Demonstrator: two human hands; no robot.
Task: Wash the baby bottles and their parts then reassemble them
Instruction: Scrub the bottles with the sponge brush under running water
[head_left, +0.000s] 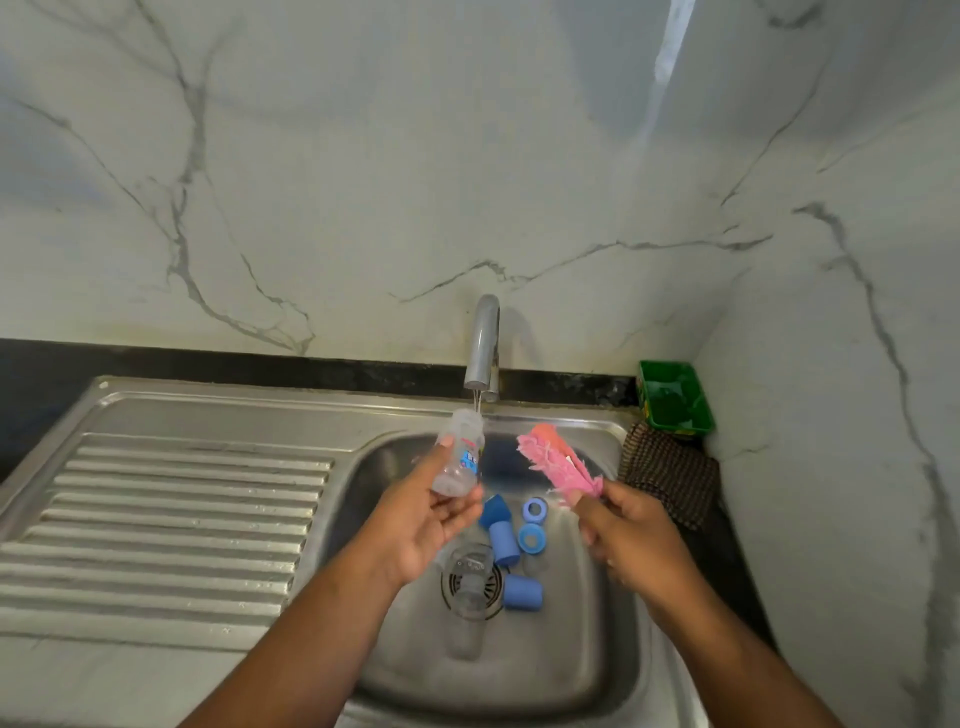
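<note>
blue caps (505, 543) and perhaps a bottle (467, 597) crowd the drain (492, 584); the drainboard (171, 519) offers passage.

A green plastic tray (670, 379) sits in the corner, beyond and to the right of the right hand (631, 540). A brown checked cloth (670, 473) lies crumpled just in front of it on the black surface (41, 395). White veined marble walls (363, 182) rise behind. A ribbed steel drainboard (171, 519) lies left of the left hand (421, 519).

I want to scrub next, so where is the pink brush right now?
Head view: the pink brush is gripped in the right hand above the right side of the sink, beside the clear bottle that the left hand holds under the running tap.
</note>
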